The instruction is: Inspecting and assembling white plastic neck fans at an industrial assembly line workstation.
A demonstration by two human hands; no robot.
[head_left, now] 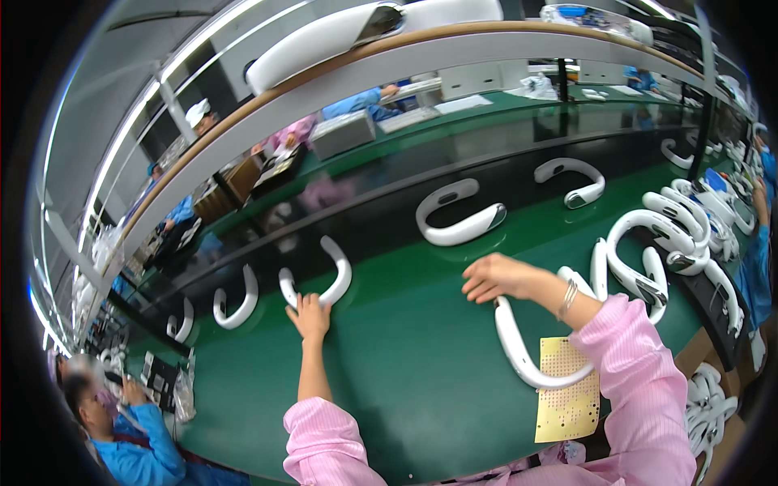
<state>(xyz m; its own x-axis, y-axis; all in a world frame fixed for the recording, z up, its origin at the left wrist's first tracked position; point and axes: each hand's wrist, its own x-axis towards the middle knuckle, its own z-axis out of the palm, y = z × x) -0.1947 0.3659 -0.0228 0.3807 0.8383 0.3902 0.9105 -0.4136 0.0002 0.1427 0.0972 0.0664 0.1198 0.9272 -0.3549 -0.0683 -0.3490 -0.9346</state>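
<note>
My left hand (310, 317) reaches forward, its fingers stretched out against the near curve of a white U-shaped neckband device (342, 279). Part of that curve is hidden behind the fingers. My right hand (498, 278) is raised with its fingers extended to the left and nothing visible in them. Just below it is the tip of another white neckband device (516, 354); whether they touch, I cannot tell. This second neckband curves under my right forearm and lies partly over a yellow sheet with rows of marks (565, 417).
Farther along the green table (389, 381) lie more neckbands (460, 235), (237, 304). Several are heaped beside a black tray (724, 324) at the right. Overhead runs a shelf edge (486, 42). A co-worker in blue (138, 449) sits at the lower left.
</note>
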